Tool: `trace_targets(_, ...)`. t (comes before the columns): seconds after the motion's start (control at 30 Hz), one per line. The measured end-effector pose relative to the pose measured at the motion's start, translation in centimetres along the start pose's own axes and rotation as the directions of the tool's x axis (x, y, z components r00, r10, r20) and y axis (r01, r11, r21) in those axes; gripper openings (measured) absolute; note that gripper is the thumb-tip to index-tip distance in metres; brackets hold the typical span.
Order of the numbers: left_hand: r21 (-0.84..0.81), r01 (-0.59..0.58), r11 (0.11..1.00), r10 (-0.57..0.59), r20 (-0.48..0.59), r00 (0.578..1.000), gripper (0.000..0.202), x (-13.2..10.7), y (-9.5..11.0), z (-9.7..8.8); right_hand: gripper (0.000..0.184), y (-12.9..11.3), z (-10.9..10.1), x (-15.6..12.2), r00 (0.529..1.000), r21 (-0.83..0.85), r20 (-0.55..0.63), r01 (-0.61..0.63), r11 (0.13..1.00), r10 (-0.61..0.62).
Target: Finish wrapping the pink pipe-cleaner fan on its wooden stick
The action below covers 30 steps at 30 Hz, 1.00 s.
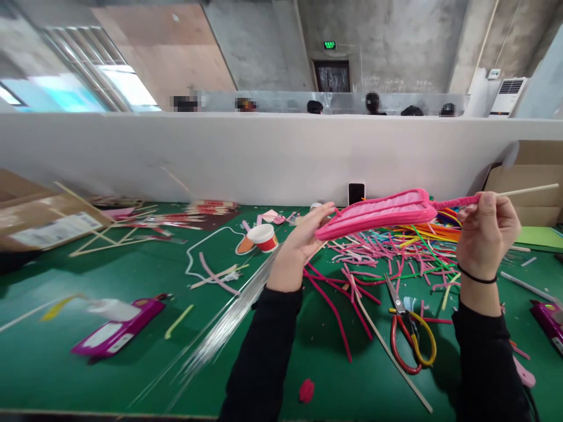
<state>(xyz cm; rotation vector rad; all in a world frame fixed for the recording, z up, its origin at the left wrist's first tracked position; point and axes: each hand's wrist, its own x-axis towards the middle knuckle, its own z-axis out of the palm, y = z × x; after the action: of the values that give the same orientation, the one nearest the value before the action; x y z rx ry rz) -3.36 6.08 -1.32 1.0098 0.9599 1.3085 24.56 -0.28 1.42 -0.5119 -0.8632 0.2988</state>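
A bright pink pipe-cleaner heart with paler pink rows inside is held up above the table, tilted and seen nearly edge-on. My left hand grips its pointed end at the left. From its right end runs a thin wooden stick, wrapped in pink pipe cleaner close to the heart and bare at the far end. My right hand pinches this stick between thumb and fingers where the wrapping ends. Below the hands lie scissors with red and yellow handles, and several loose dark-pink pipe cleaners.
A heap of coloured pipe cleaners covers the table behind the heart. Thin metal wires lie left of my forearm, near a paper cup and a purple packet. Cardboard boxes flank both sides; a white partition stands behind.
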Motion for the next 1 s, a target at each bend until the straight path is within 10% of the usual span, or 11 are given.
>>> trace_targets(0.13, 0.118, -0.191, 0.974, 0.182, 0.089, 0.979, 0.057, -1.2, 0.8, -0.2, 0.022, 0.5, -0.2, 0.4, 0.99, 0.004, -0.139, -0.01, 1.0, 0.01)
trace_targets(0.33, 0.194, -0.629, 0.753, 0.573, 0.275, 0.772, 0.073, -3.9, 2.0, 0.6, 0.025, 0.5, -0.2, 0.7, 0.975, 0.059, -0.214, -0.053, 0.997, 0.064)
trace_targets(0.63, 0.113, -0.448, 0.887, 0.452, -0.011, 0.892, 0.071, -2.0, 1.3, 0.4, 0.023, 0.0, 0.2, 0.0, 0.989, 0.067, 0.003, -0.15, 0.986, 0.151)
trace_targets(1.0, 0.055, -0.03, 0.998, 0.021, 0.158, 0.987, 0.047, -0.3, 0.2, -0.5, 0.013, -0.9, 0.8, -1.0, 0.99, 0.023, 0.093, -0.104, 0.994, 0.102)
